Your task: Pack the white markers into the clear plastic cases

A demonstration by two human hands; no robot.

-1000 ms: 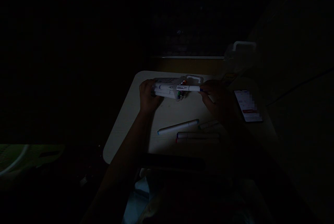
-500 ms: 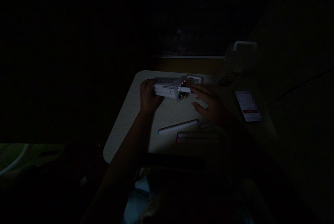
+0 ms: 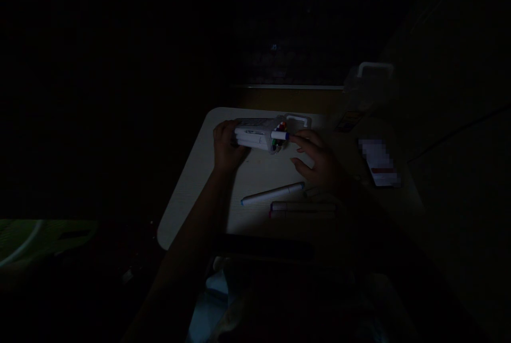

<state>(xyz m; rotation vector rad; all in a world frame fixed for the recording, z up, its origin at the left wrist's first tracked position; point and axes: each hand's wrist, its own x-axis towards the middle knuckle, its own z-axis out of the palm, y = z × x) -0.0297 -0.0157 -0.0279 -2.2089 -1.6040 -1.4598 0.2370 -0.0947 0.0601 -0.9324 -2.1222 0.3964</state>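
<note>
My left hand is wrapped round the closed end of a clear plastic marker case lying on its side on the table. White markers show through its wall, and several coloured ends face right at its mouth. One white marker with a dark blue end sticks a little way out. At that end is the index fingertip of my right hand, whose fingers are apart and thumb is spread below, gripping nothing. Nearer to me lie a blue-tipped marker, a dark-ended marker and a red-ended marker.
The scene is very dark. A pale table with rounded corners carries everything. A phone with a lit screen lies at the right. Behind it stands a clear container with a white handle. Another white handle is beside the case's mouth.
The white marker has slid left, deeper into the case, so less of it sticks out. My right hand has moved slightly left with it; my left hand stays put.
</note>
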